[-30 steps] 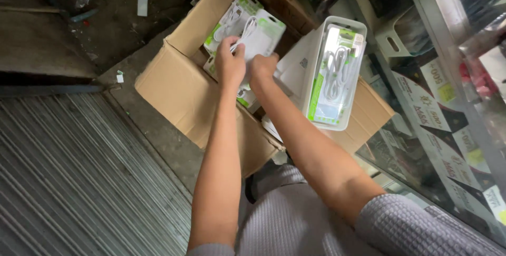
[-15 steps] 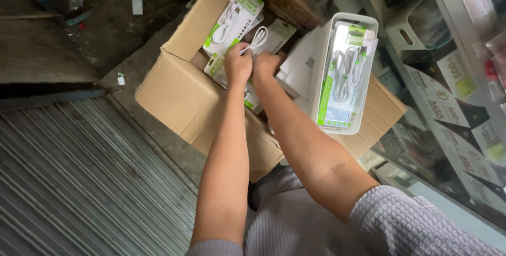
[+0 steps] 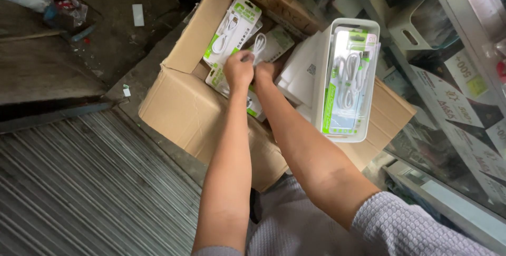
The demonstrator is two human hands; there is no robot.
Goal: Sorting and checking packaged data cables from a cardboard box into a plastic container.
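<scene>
Both arms reach down into an open cardboard box (image 3: pixel 184 114) of packaged cables.

The box sits on the ground beside a ribbed metal shutter (image 3: pixel 79 182); a white tray (image 3: pixel 369 77) of the same packs rests on its far flap. The left hand (image 3: pixel 238 70) and right hand (image 3: pixel 263 71) meet close together, fingers curled in a pinch on one white-and-green cable pack (image 3: pixel 271 45), lying tilted among the others inside.

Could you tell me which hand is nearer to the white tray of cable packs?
Right. The right hand is just beside the white tray; the left hand is farther off.
</scene>
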